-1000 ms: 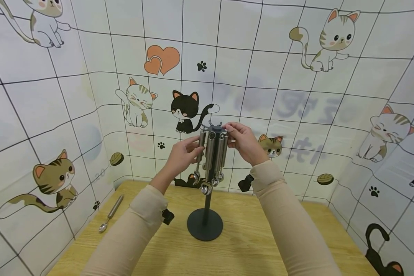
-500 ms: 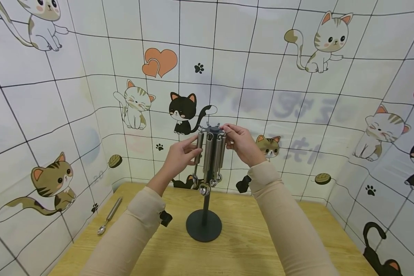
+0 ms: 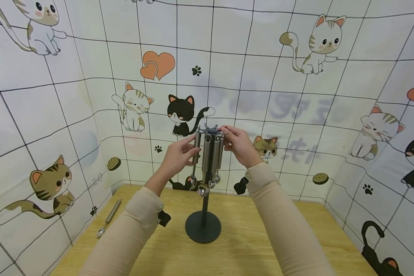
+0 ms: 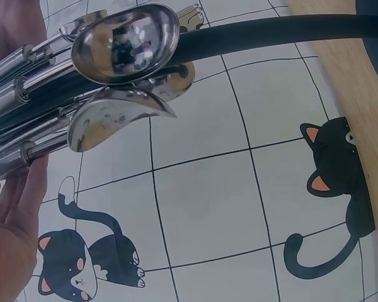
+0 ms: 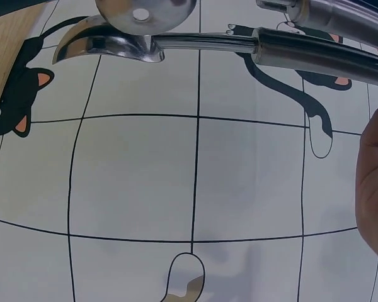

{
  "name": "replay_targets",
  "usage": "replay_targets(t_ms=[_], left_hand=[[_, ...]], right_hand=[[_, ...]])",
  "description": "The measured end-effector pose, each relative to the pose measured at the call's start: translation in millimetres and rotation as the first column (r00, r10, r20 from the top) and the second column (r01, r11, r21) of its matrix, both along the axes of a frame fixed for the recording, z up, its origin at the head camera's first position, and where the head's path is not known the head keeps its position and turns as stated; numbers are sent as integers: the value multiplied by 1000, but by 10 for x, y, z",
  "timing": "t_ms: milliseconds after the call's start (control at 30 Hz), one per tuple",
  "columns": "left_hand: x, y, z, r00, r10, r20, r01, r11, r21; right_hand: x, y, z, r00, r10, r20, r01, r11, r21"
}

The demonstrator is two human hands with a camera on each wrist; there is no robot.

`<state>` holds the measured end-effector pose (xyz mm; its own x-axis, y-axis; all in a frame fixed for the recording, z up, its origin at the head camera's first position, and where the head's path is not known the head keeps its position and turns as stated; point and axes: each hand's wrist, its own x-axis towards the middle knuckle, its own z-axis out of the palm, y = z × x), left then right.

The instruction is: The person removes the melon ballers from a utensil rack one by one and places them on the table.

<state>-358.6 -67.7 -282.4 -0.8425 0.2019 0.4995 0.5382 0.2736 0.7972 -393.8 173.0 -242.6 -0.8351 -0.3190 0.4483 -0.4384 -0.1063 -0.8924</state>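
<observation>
A dark utensil stand [image 3: 205,207] with a round base stands upright on the table. Several metal scoops and spoons [image 3: 207,157] hang from the hooks round its top. At the left side, my left hand [image 3: 176,157] holds the handle of a hanging spoon [image 4: 113,119] between thumb and fingers. My right hand [image 3: 239,145] pinches at the rim of the stand's hook ring; the fingertips' exact hold is partly hidden. In the right wrist view, a spoon [image 5: 107,44] with a pointed tip hangs near a round bowl [image 5: 148,12] that has a hole.
One more metal scoop [image 3: 109,218] lies on the wooden table [image 3: 248,245] at the left, beside my left sleeve. Behind and at both sides hangs a white gridded sheet [image 3: 241,73] printed with cats.
The whole head view has drifted slightly, with the stand and both hands a little further left and lower. The hands keep the same hold on the spoon and the stand.
</observation>
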Motion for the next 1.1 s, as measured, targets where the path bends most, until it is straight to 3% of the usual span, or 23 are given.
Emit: replay_targets(t_ms=[600, 1100], left_hand=[[10, -45, 17, 1000, 29, -2, -29, 999, 15], [-91, -239, -128, 998, 42, 40, -42, 999, 14]], right_hand=[[19, 5, 12, 1000, 3, 6, -3, 1000, 10], [9, -19, 16, 1000, 0, 23, 0, 1000, -2]])
